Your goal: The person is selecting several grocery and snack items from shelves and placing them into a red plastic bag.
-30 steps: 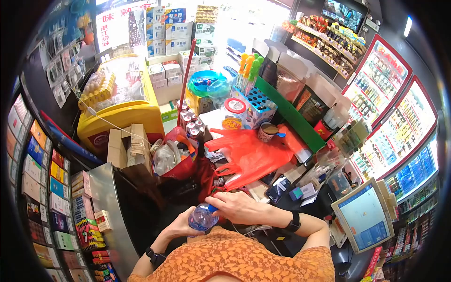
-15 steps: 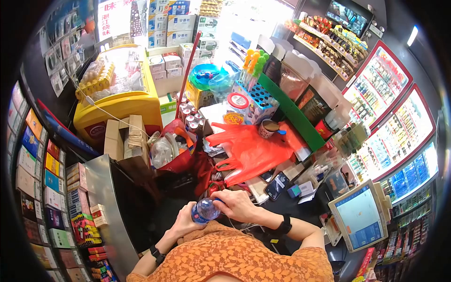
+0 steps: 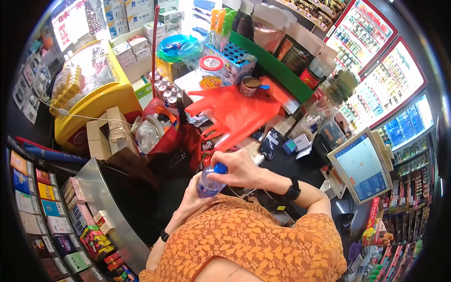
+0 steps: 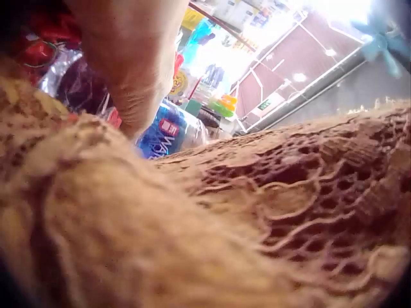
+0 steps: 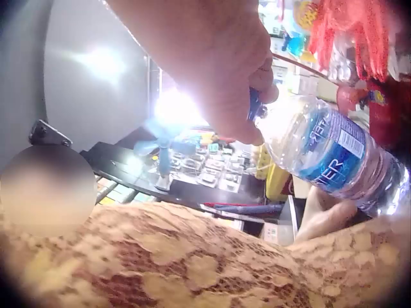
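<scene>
Close to the chest of the orange lace top, my left hand [image 3: 191, 201] grips a clear plastic water bottle [image 3: 206, 187] with a blue label around its body. My right hand [image 3: 243, 169] pinches the blue cap [image 3: 220, 168] at the bottle's neck between thumb and fingers. The right wrist view shows the cap [image 5: 255, 106] under the fingertips and the bottle [image 5: 331, 151] slanting, its base away from that hand. In the left wrist view, the label [image 4: 164, 136] shows beside the left hand [image 4: 138, 58]; lace fabric fills the lower part.
Ahead lies a red plastic bag [image 3: 237, 115] on the cluttered counter, with a phone [image 3: 270, 143] beside it. A monitor [image 3: 361, 164] stands at the right. To the left are a cardboard box [image 3: 115, 131], a red bag of plastic [image 3: 157, 129] and a steel counter edge [image 3: 105, 197].
The bottle has swung more upright, cap higher, and the right hand has turned on the cap. The head view has shifted, so the counter sits higher in the picture.
</scene>
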`<state>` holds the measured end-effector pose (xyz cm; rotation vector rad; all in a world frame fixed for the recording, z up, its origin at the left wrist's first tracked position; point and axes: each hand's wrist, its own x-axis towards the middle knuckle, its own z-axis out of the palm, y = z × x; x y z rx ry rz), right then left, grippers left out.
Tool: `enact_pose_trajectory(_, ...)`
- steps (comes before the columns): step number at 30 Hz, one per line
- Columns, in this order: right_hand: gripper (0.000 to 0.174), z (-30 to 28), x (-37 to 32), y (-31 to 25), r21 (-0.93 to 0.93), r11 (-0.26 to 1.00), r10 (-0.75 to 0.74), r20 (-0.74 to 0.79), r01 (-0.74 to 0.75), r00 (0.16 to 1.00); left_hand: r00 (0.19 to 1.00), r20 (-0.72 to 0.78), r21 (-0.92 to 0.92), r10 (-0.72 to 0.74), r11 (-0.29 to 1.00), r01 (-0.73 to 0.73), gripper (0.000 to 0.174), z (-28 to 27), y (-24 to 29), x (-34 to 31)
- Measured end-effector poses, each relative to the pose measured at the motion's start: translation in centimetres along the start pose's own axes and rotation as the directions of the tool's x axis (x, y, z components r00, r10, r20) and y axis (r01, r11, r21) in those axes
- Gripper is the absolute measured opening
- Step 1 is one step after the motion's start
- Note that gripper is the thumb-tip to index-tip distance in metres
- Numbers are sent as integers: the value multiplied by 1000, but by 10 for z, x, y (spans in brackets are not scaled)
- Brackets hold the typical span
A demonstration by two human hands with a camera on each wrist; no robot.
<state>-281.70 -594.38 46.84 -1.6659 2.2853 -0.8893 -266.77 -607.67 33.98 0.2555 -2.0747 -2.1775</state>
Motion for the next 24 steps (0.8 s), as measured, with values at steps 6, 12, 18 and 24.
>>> enact_pose_trajectory(6, 24, -92, -7, 14, -86, 966, 225, -191, -244, 956, 982, -140, 239, -129, 958, 160, 71, -35, -42, -25)
enact_pose_trajectory(12, 31, -170, -11, 85, -355, 792, 286, -503, -496, 816, 919, -238, 422, -315, 819, 390, 52, -59, -104, -80)
enact_pose_trajectory(18, 37, -190, -21, 203, -512, 554, 329, -591, -657, 737, 882, -232, 386, -410, 794, 470, 52, -52, -122, -97)
enact_pose_trajectory(24, 43, -190, -43, 278, -367, 432, 497, -665, -824, 557, 847, -275, 348, -456, 774, 529, 52, -46, -124, -107)
